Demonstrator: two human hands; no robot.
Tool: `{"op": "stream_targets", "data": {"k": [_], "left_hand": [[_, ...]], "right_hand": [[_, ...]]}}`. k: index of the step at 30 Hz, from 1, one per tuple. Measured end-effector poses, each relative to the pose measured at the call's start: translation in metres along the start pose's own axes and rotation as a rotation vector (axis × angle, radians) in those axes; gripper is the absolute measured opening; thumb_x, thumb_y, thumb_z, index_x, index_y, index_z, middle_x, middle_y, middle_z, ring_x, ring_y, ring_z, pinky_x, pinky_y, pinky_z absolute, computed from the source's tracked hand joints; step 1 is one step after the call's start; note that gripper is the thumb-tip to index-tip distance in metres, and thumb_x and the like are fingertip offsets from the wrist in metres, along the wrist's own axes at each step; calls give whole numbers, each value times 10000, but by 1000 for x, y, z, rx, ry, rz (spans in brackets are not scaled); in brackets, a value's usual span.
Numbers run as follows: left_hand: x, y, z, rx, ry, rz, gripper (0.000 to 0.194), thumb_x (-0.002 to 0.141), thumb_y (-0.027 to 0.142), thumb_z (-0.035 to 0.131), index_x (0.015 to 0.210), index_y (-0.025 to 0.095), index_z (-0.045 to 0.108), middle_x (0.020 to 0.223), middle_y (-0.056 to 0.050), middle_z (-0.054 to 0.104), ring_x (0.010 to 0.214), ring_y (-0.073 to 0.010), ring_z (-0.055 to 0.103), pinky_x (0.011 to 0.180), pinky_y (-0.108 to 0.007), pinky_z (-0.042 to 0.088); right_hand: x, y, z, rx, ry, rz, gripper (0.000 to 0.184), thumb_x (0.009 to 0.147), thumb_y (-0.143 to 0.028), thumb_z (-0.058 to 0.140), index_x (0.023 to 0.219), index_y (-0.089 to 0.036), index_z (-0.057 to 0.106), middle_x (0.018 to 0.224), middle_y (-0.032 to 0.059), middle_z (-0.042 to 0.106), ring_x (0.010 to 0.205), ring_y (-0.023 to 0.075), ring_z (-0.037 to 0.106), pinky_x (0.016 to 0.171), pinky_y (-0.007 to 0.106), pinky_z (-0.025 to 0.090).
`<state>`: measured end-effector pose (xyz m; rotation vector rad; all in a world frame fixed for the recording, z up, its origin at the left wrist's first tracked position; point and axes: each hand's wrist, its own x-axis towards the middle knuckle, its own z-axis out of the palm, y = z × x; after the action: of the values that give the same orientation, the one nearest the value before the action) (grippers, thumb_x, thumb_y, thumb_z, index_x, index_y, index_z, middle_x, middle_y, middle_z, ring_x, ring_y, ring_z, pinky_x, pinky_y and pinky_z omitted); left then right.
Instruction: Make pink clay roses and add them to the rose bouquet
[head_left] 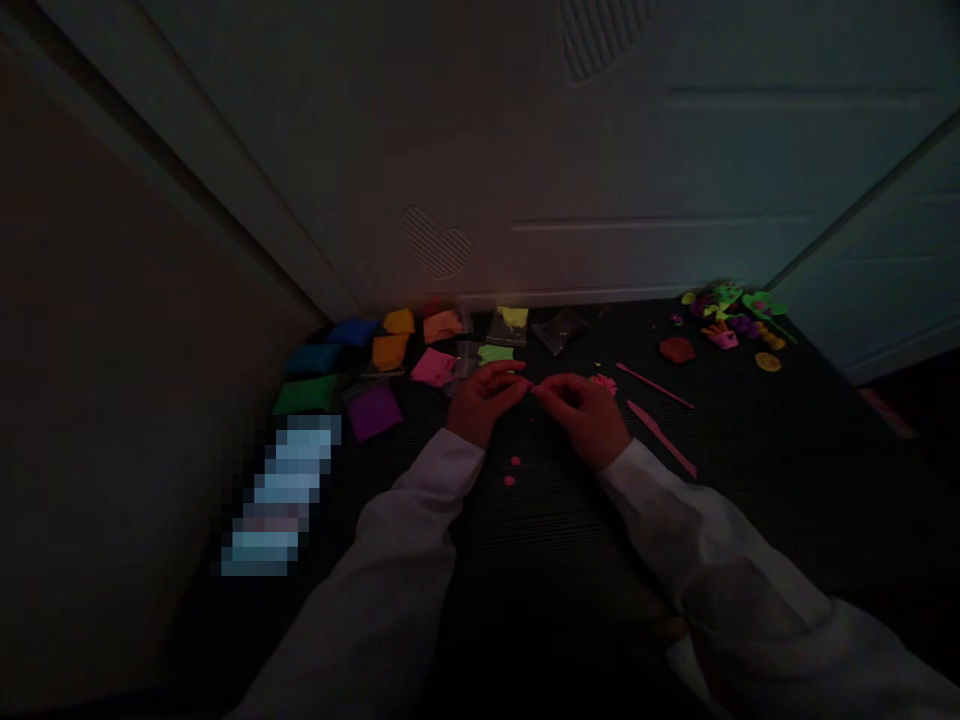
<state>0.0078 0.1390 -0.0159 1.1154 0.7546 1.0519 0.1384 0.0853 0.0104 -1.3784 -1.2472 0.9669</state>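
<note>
A tiny piece of pink modelling clay [531,388] sits between the fingertips of both hands, above the dark table. My left hand [484,402] pinches it from the left. From the other side, my right hand [586,415] has thumb and forefinger closed on it. Behind my right hand a bumpy pink clay shape [604,384] is partly hidden. Two small pink clay discs lie below the hands, an upper disc [515,461] and a lower disc [509,481]. A pink pointed stick tool [655,385] and a pink clay knife [663,438] rest right of my right hand.
Clay packets, among them purple [373,410], green [306,395] and orange [390,352], line the table's back left. A lit, blurred-out phone-like screen [281,500] is at the left edge. Finished clay flowers [761,305] and a red clay lump [677,349] lie back right. White panels [465,150] rise behind.
</note>
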Motion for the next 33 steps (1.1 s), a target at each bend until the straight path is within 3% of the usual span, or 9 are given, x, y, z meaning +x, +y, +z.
{"op": "stream_targets", "data": {"k": [9, 20, 33], "left_hand": [[-2, 2, 1, -23, -51, -21, 314, 587, 169, 657, 890, 218, 590, 727, 27, 633, 687, -86, 569, 694, -225, 417], [0, 1, 1, -40, 25, -2, 316, 565, 158, 664, 869, 199, 591, 682, 30, 629, 654, -91, 574, 677, -234, 429], [2, -2, 0, -81, 1, -19, 321, 555, 142, 670, 863, 195, 594, 678, 38, 633, 651, -78, 576, 672, -222, 430]], "right_hand": [[0, -1, -1, 31, -3, 26, 157, 682, -301, 548, 724, -151, 571, 658, -8, 556, 609, 93, 505, 570, 220, 399], [2, 8, 2, 76, -10, 26, 238, 666, -369, 568, 774, -157, 568, 691, 10, 578, 616, 108, 529, 567, 235, 422], [0, 4, 3, 12, 15, -17, 199, 691, -345, 549, 759, -159, 562, 659, -2, 552, 587, 96, 492, 536, 221, 390]]}}
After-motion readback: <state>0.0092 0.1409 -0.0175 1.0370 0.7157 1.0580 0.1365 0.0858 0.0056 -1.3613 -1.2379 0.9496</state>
